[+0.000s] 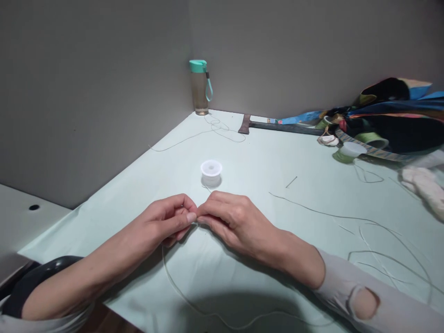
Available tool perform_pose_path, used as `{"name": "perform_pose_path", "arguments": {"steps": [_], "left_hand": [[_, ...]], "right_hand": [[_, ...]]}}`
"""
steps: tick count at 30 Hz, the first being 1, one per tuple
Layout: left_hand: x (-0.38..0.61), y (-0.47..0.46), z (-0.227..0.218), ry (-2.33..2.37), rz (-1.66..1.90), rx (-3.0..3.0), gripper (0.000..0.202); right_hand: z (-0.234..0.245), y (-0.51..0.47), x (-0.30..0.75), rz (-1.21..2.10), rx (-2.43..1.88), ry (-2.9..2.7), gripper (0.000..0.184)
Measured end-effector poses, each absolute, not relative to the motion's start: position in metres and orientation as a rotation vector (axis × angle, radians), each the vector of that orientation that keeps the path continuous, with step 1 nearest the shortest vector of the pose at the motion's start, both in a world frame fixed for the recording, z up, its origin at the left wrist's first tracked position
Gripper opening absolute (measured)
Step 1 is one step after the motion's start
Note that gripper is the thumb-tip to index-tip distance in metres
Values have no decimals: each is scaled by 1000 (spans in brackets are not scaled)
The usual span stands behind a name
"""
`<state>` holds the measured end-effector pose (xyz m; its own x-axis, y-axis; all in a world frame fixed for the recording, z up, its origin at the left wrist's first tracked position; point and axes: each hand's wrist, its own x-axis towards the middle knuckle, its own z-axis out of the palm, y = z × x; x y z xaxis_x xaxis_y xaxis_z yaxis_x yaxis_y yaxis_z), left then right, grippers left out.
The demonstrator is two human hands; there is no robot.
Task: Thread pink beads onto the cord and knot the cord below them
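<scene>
My left hand (pixel 172 219) pinches a thin pale cord (pixel 167 272) between thumb and fingers. Right against it, my right hand (pixel 231 213) also has its thumb and fingers pressed together on the cord, the fingertips of both hands meeting. What lies between the fingertips is mostly hidden. From under my left hand the cord runs down in a curve toward the table's front edge. Just beyond my hands stands a white spool (pixel 211 172), with a bit of thread coming off it toward my right fingers.
A bottle with a teal lid (pixel 200 88) stands in the far corner. Along the back lies a hatchet (pixel 245 125). At right are a green-thread spool (pixel 348 152), colourful fabric (pixel 395 111) and white cloth (pixel 425 187). A needle-like pin (pixel 291 182) and loose green cord (pixel 322 212) lie nearer.
</scene>
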<state>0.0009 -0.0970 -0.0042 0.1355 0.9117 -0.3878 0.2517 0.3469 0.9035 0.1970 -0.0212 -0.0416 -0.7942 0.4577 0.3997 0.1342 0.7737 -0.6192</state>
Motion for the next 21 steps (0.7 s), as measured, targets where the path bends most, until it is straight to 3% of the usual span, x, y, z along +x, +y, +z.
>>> {"name": "perform_pose_path", "arguments": {"steps": [4,10,16,21], "left_hand": [[1,-93,-5,1388,631,1250,31],[3,-89,-3,1410,617,1230,31],[9,-90,-1,1454,624,1280,28],[11,-90,-4,1499,701,1197,27]], "right_hand": [[-41,-24,197,713,-497,-2453,23],[-37,-27,196,257,-527,-2655,20],[-6,-23,227,319,-628,-2628,22],[27,-30,309,173,-842,-2532,22]]}}
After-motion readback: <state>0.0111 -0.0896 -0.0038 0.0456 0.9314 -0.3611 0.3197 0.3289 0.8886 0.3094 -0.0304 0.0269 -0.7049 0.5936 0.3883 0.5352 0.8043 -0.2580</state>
